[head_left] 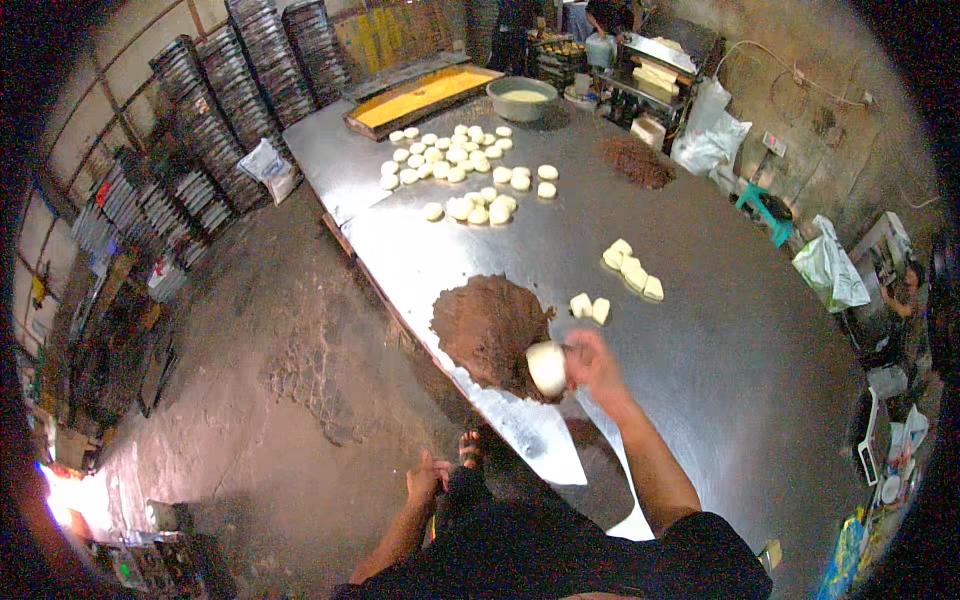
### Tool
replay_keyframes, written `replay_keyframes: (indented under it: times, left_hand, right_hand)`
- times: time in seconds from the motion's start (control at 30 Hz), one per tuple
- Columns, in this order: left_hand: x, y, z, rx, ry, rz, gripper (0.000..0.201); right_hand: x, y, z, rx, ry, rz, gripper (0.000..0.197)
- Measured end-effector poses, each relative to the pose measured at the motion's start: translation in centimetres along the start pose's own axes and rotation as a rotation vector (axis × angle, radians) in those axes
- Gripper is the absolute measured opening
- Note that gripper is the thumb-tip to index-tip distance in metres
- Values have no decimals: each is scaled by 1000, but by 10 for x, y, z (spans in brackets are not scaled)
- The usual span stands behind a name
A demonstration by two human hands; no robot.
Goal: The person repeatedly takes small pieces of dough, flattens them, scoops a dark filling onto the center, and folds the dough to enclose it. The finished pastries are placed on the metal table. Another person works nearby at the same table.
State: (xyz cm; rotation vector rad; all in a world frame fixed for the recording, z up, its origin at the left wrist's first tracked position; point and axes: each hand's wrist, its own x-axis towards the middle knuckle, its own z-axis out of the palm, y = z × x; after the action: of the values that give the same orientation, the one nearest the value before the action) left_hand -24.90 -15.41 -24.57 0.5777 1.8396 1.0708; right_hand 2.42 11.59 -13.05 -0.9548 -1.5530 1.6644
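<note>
My right hand (pixel 594 368), slightly blurred, is closed on the right edge of a white piece of dough (pixel 545 369) at the near edge of a brown mound of paste (pixel 490 330). Just beyond that hand, two pale dough pieces (pixel 590 308) lie on the metal table (pixel 700 330). Several more cut dough pieces (pixel 632 270) sit a little farther off. My left hand (pixel 428 474) hangs low past the table's left edge, above the floor, with its fingers curled. Whether anything is in it is too small to make out.
Many round dough balls (pixel 460 155) cover the table's far part. Behind them stand a tray of yellow filling (pixel 425 97) and a grey basin (pixel 522 97). A dark brown heap (pixel 640 162) lies far right. Stacked trays (pixel 200 110) line the left wall; people stand at the back.
</note>
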Motion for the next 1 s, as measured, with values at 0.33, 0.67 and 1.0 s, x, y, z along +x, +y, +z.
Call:
replay_keyframes:
  times: [0.33, 0.67, 1.0]
  left_hand:
    - [3, 59, -26, -175, 42, -120, 42]
    - [9, 180, 111, -387, -267, 174, 40]
    - [4, 125, 174, 230, -60, 752, 28]
  right_hand:
    - [123, 68, -56, -1204, 351, -138, 45]
    - [7, -26, 18, -683, 59, -498, 49]
    - [-156, -125, -45, -882, 805, -371, 29]
